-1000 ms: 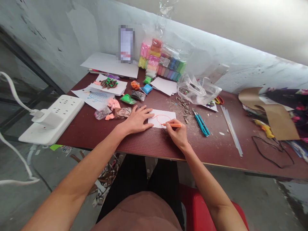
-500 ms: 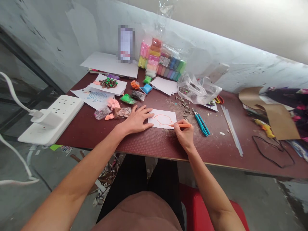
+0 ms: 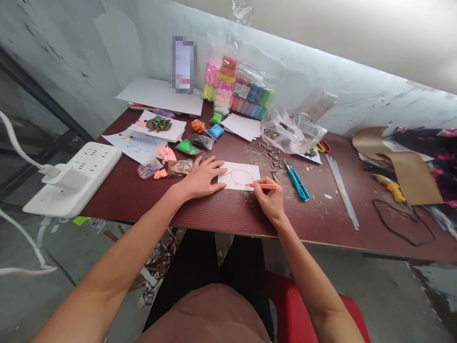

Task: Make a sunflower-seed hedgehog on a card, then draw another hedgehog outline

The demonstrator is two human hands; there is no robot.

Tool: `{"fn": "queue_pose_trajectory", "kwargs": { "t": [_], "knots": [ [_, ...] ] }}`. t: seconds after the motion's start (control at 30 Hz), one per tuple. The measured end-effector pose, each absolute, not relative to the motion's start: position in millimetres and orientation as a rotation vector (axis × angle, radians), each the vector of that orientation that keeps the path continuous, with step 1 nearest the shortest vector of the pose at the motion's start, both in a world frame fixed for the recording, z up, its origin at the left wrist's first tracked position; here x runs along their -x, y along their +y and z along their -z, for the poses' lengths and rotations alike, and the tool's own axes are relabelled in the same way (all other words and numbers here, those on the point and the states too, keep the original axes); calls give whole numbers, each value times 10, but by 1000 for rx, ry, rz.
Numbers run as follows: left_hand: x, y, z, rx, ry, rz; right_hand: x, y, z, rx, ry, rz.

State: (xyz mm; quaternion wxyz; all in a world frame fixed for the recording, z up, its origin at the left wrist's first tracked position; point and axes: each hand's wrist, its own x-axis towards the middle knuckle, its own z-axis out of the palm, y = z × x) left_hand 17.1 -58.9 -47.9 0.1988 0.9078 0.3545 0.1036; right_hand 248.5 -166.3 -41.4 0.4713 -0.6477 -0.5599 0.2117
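A small white sheet (image 3: 232, 179) lies on the dark red table, with a rounded orange outline and short strokes under it. My left hand (image 3: 203, 177) rests flat and open, fingers spread, its fingertips on the sheet's left edge. An orange pen (image 3: 267, 186) is pinched in my right hand (image 3: 270, 197), its tip at the lower right of the drawing. Just right of the sheet lie scattered striped seeds (image 3: 274, 164) and a teal cutter (image 3: 297, 182). A brown clay packet (image 3: 179, 167) sits beside my left hand.
A white power strip (image 3: 73, 181) stands at the left. Behind are clay packs (image 3: 250, 97), a phone (image 3: 184, 64) and paper sheets (image 3: 243, 126). Farther right lie a plastic bag (image 3: 293, 133), clear sticks (image 3: 342, 193) and a yellow glue gun (image 3: 391, 188) with its cord.
My right hand has shifted slightly left with the orange pen, whose tip is now lower along the outline. My left hand stays on the sheet, and the view has moved a little.
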Motion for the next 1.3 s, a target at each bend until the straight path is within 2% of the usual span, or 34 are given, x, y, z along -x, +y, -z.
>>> {"fn": "queue_pose_trajectory", "kwargs": {
  "t": [1.3],
  "knots": [
    [-177, -587, 487, -2548, 1012, -288, -2510, -1640, 406, 1562, -1201, -411]
  ]
}}
